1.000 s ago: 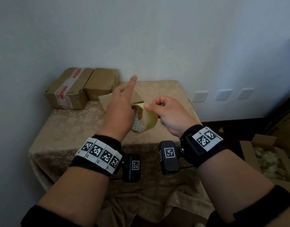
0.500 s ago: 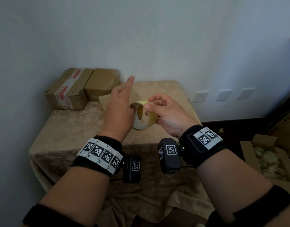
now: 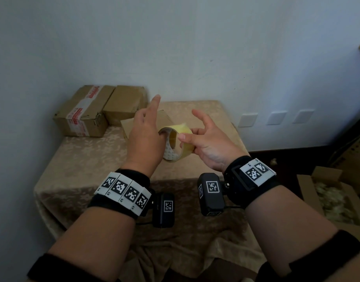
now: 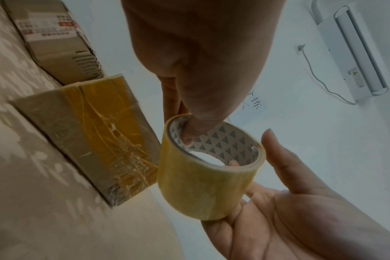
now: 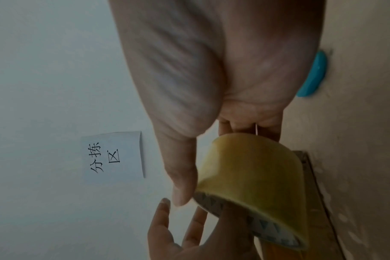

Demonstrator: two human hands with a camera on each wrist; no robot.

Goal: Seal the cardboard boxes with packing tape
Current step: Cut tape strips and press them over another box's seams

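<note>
A tape roll (image 3: 178,144) is held between both hands, thumb hooked inside. A taped box (image 4: 89,133) lies at ten o'clock; more sealing likely remains.

I count three cardboard boxes (image 3: 84,115) on the tabletop (image 3: 77,159), one roll of packing tape (image 3: 176,142), two hands (image 3: 144,137), one blue object (image 5: 313,73), one open carton (image 3: 338,198) on the floor, three wall plates (image 3: 248,120), one paper sign (image 5: 112,155), and one air conditioner (image 4: 356,52).
</note>
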